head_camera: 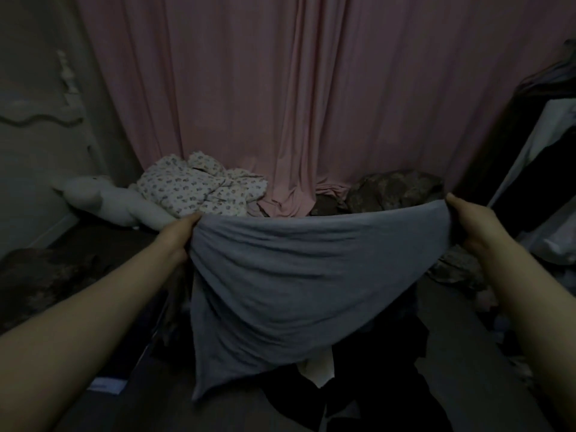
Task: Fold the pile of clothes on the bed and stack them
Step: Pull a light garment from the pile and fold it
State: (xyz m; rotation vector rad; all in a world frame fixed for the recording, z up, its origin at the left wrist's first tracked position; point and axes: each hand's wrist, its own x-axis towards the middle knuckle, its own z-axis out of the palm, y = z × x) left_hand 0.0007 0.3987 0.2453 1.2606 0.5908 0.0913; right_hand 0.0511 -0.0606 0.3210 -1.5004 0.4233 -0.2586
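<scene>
The left hand point(179, 233) and the right hand point(467, 219) hold a grey-blue garment point(280, 282) up by its top edge, each with fingers curled over a bunched corner and the cloth pinched in the grip. Between the two grips the edge sags in a shallow curve, and below the fingers the fabric hangs in slack folds, narrowing to a point above the dark clothes point(367, 363) lying on the bed point(149, 394). The room is dim, so whether this is a shirt or something else I cannot say.

The step in hand looks like spreading one piece out before its first fold. Next, the hands would likely need to draw apart to take up the sag, then lay the cloth flat on a bare part of the bed below the fingers. Beyond the fingertips, against the pink curtain point(280, 88), lie a floral-print bundle point(199, 188) and a mottled brown heap point(396, 190).
</scene>
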